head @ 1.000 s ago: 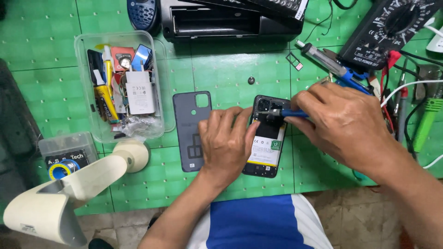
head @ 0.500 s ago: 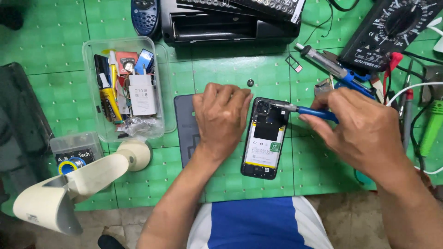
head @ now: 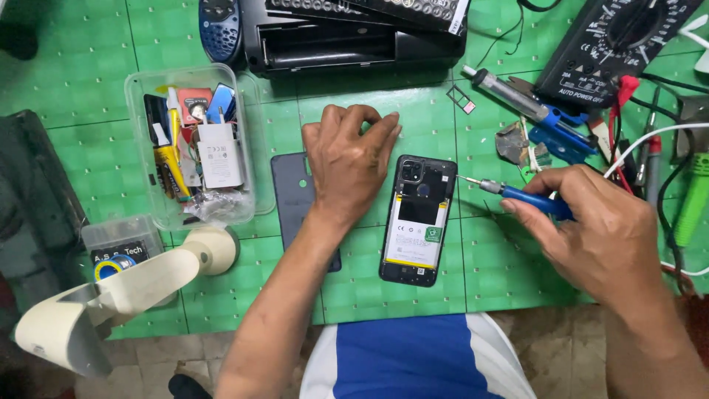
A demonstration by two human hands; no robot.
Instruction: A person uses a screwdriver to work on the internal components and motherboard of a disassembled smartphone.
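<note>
I see the opened phone (head: 418, 220) lying flat on the green bench (head: 88, 74), its back cover (head: 294, 199) just left of it. My left hand (head: 349, 164) rests flat, fingers spread, between cover and phone. My right hand (head: 594, 233) grips a screwdriver (head: 517, 196), tip right of the phone's top. I judge unscrewing is in hand; next the tip must meet a screw.

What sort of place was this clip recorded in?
Most likely a phone or small-electronics repair bench. An opened phone lies on a green gridded mat, its back cover beside it; the right hand holds a small blue screwdriver, and a multimeter sits nearby.
</note>
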